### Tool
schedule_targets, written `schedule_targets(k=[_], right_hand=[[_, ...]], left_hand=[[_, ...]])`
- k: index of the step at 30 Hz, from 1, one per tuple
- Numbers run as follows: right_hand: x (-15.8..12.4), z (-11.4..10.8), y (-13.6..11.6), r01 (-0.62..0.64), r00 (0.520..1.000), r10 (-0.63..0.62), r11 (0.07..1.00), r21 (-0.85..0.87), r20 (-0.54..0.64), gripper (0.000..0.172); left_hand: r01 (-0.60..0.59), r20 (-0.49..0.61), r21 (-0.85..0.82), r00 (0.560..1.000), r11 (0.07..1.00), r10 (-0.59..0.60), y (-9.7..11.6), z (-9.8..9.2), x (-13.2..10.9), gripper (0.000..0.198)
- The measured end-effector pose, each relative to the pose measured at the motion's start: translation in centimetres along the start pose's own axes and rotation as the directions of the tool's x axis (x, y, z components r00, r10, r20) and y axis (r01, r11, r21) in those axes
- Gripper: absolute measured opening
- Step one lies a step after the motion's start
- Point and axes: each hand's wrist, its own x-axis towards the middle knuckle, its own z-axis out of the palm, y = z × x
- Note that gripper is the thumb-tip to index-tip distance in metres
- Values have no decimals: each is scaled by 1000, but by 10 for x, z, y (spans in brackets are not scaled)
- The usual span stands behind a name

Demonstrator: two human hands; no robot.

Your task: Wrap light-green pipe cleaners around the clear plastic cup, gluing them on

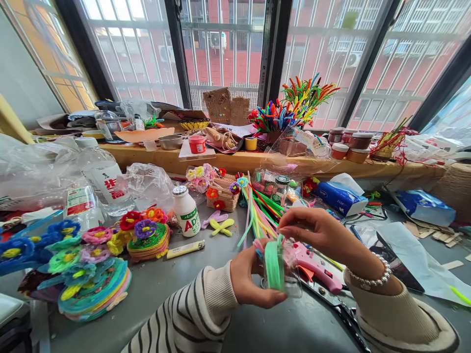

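Note:
My left hand (pixel 245 282) is closed around a clear plastic container (pixel 294 287), held above the grey table near the front. Green pipe cleaner (pixel 274 267) wraps this container in a fuzzy band. My right hand (pixel 318 230) is above it, with thumb and fingertips pinched on the green pipe cleaner at the band's top. Small pink tufts show behind the band, partly covered by my fingers. Just behind and to the right lies a pink glue gun (pixel 320 272). A pair of scissors with black handles (pixel 344 314) rests below my right wrist.
Loose pipe cleaners (pixel 253 211) fan out behind my hands. Left of them stand a white drink bottle (pixel 186 213) and pipe-cleaner flowers on a coiled base (pixel 95 294). A blue tissue pack (pixel 338 198) is at right. A crowded wooden ledge (pixel 235 160) runs under the windows.

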Motion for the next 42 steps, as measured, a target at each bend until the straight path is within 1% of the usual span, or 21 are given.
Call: schedule_targets(k=[2, 4, 5, 8, 10, 14, 15, 19, 23, 25, 27, 30, 32, 34, 36, 39, 40, 42], right_hand=[[-2, 0, -5, -20, 999, 20, 1000, -1, -33, 20], [-4, 1, -9, -49, 997, 47, 998, -26, -55, 22], [-5, 1, -10, -66, 995, 61, 996, -64, -76, 23], [-9, 3, -14, -121, 983, 84, 964, -238, -160, 22], [-11, 5, -16, -125, 984, 77, 940, -318, -161, 21], [-13, 11, -21, -88, 996, 79, 922, -377, -41, 22], [-13, 13, -23, -90, 996, 91, 918, -386, -16, 23], [-11, 20, -28, -106, 990, 136, 916, -387, 49, 25], [-10, 24, -28, -103, 988, 138, 911, -399, 61, 26], [-10, 25, -26, -114, 984, 159, 903, -415, 75, 28], [-10, 27, -24, -131, 976, 193, 893, -429, 102, 29], [-10, 28, -23, -154, 965, 231, 880, -450, 121, 29], [-9, 29, -24, -167, 960, 252, 870, -465, 126, 29], [-9, 29, -25, -166, 956, 258, 865, -473, 137, 29], [-9, 29, -25, -155, 958, 249, 867, -474, 142, 28], [-9, 28, -25, -153, 964, 234, 877, -456, 125, 27], [-9, 27, -24, -157, 965, 232, 881, -447, 119, 26], [-9, 25, -23, -169, 966, 237, 884, -437, 106, 26]], left_hand=[[-23, -126, 96, 991, 995, 35, 0, 1, 2, 50], [-28, -249, 230, 965, 973, 86, -1, 1, 4, 52], [-21, -299, 298, 947, 954, 114, -1, 1, 4, 54], [-3, -381, 456, 903, 890, 198, -3, -3, 6, 49], [4, -420, 501, 876, 866, 239, -4, -5, 6, 45], [46, -577, 479, 769, 876, 275, -5, -4, 7, 51], [55, -600, 461, 755, 886, 265, -4, -3, 7, 52], [77, -627, 374, 755, 924, 191, -1, 1, 8, 51], [30, -663, 296, 726, 955, 183, 0, 1, 8, 51], [4, -687, 226, 710, 974, 156, 0, 0, 8, 55], [-8, -697, 112, 712, 994, 84, -1, -2, 8, 59], [-23, -684, -54, 729, 998, -20, -2, -4, 9, 62], [-47, -683, -130, 728, 990, -56, -5, -5, 9, 60], [-76, -677, -198, 732, 977, -80, -6, -6, 11, 53], [-107, -650, -242, 756, 964, -79, -6, -8, 12, 45], [-107, -562, -295, 823, 950, -82, -1, -10, 12, 42], [-85, -531, -327, 840, 941, -109, 1, -11, 12, 44], [-28, -488, -404, 852, 915, -190, 4, -13, 11, 47]])
